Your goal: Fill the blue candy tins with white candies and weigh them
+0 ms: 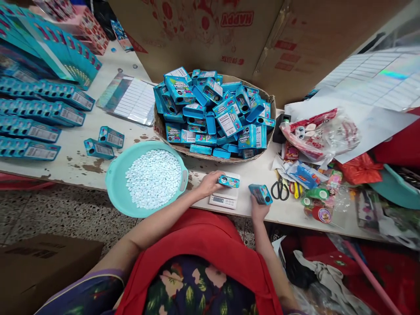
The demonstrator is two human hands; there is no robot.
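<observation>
My left hand (pixel 210 183) is closed on a small blue candy box (pixel 229 181), held over a white digital scale (pixel 223 200). Whether that box touches the scale I cannot tell. In my right hand (pixel 259 210) is a second blue candy box (pixel 260 194), gripped from below just right of the scale. To the left sits a turquoise basin (pixel 114 192) with many small pale candies (pixel 154 178) in it. Behind the scale stands a cut-down cardboard tray (pixel 215 159) heaped with more blue boxes (pixel 226 120).
Two blue boxes (pixel 105 142) lie behind the basin, near rows of boxes (pixel 42 118) at the left. Black-handled scissors (pixel 280 189), tape rolls (pixel 317 194) and plastic wrappers (pixel 306 174) crowd the right side. A large cardboard carton (pixel 210 39) rises at the back.
</observation>
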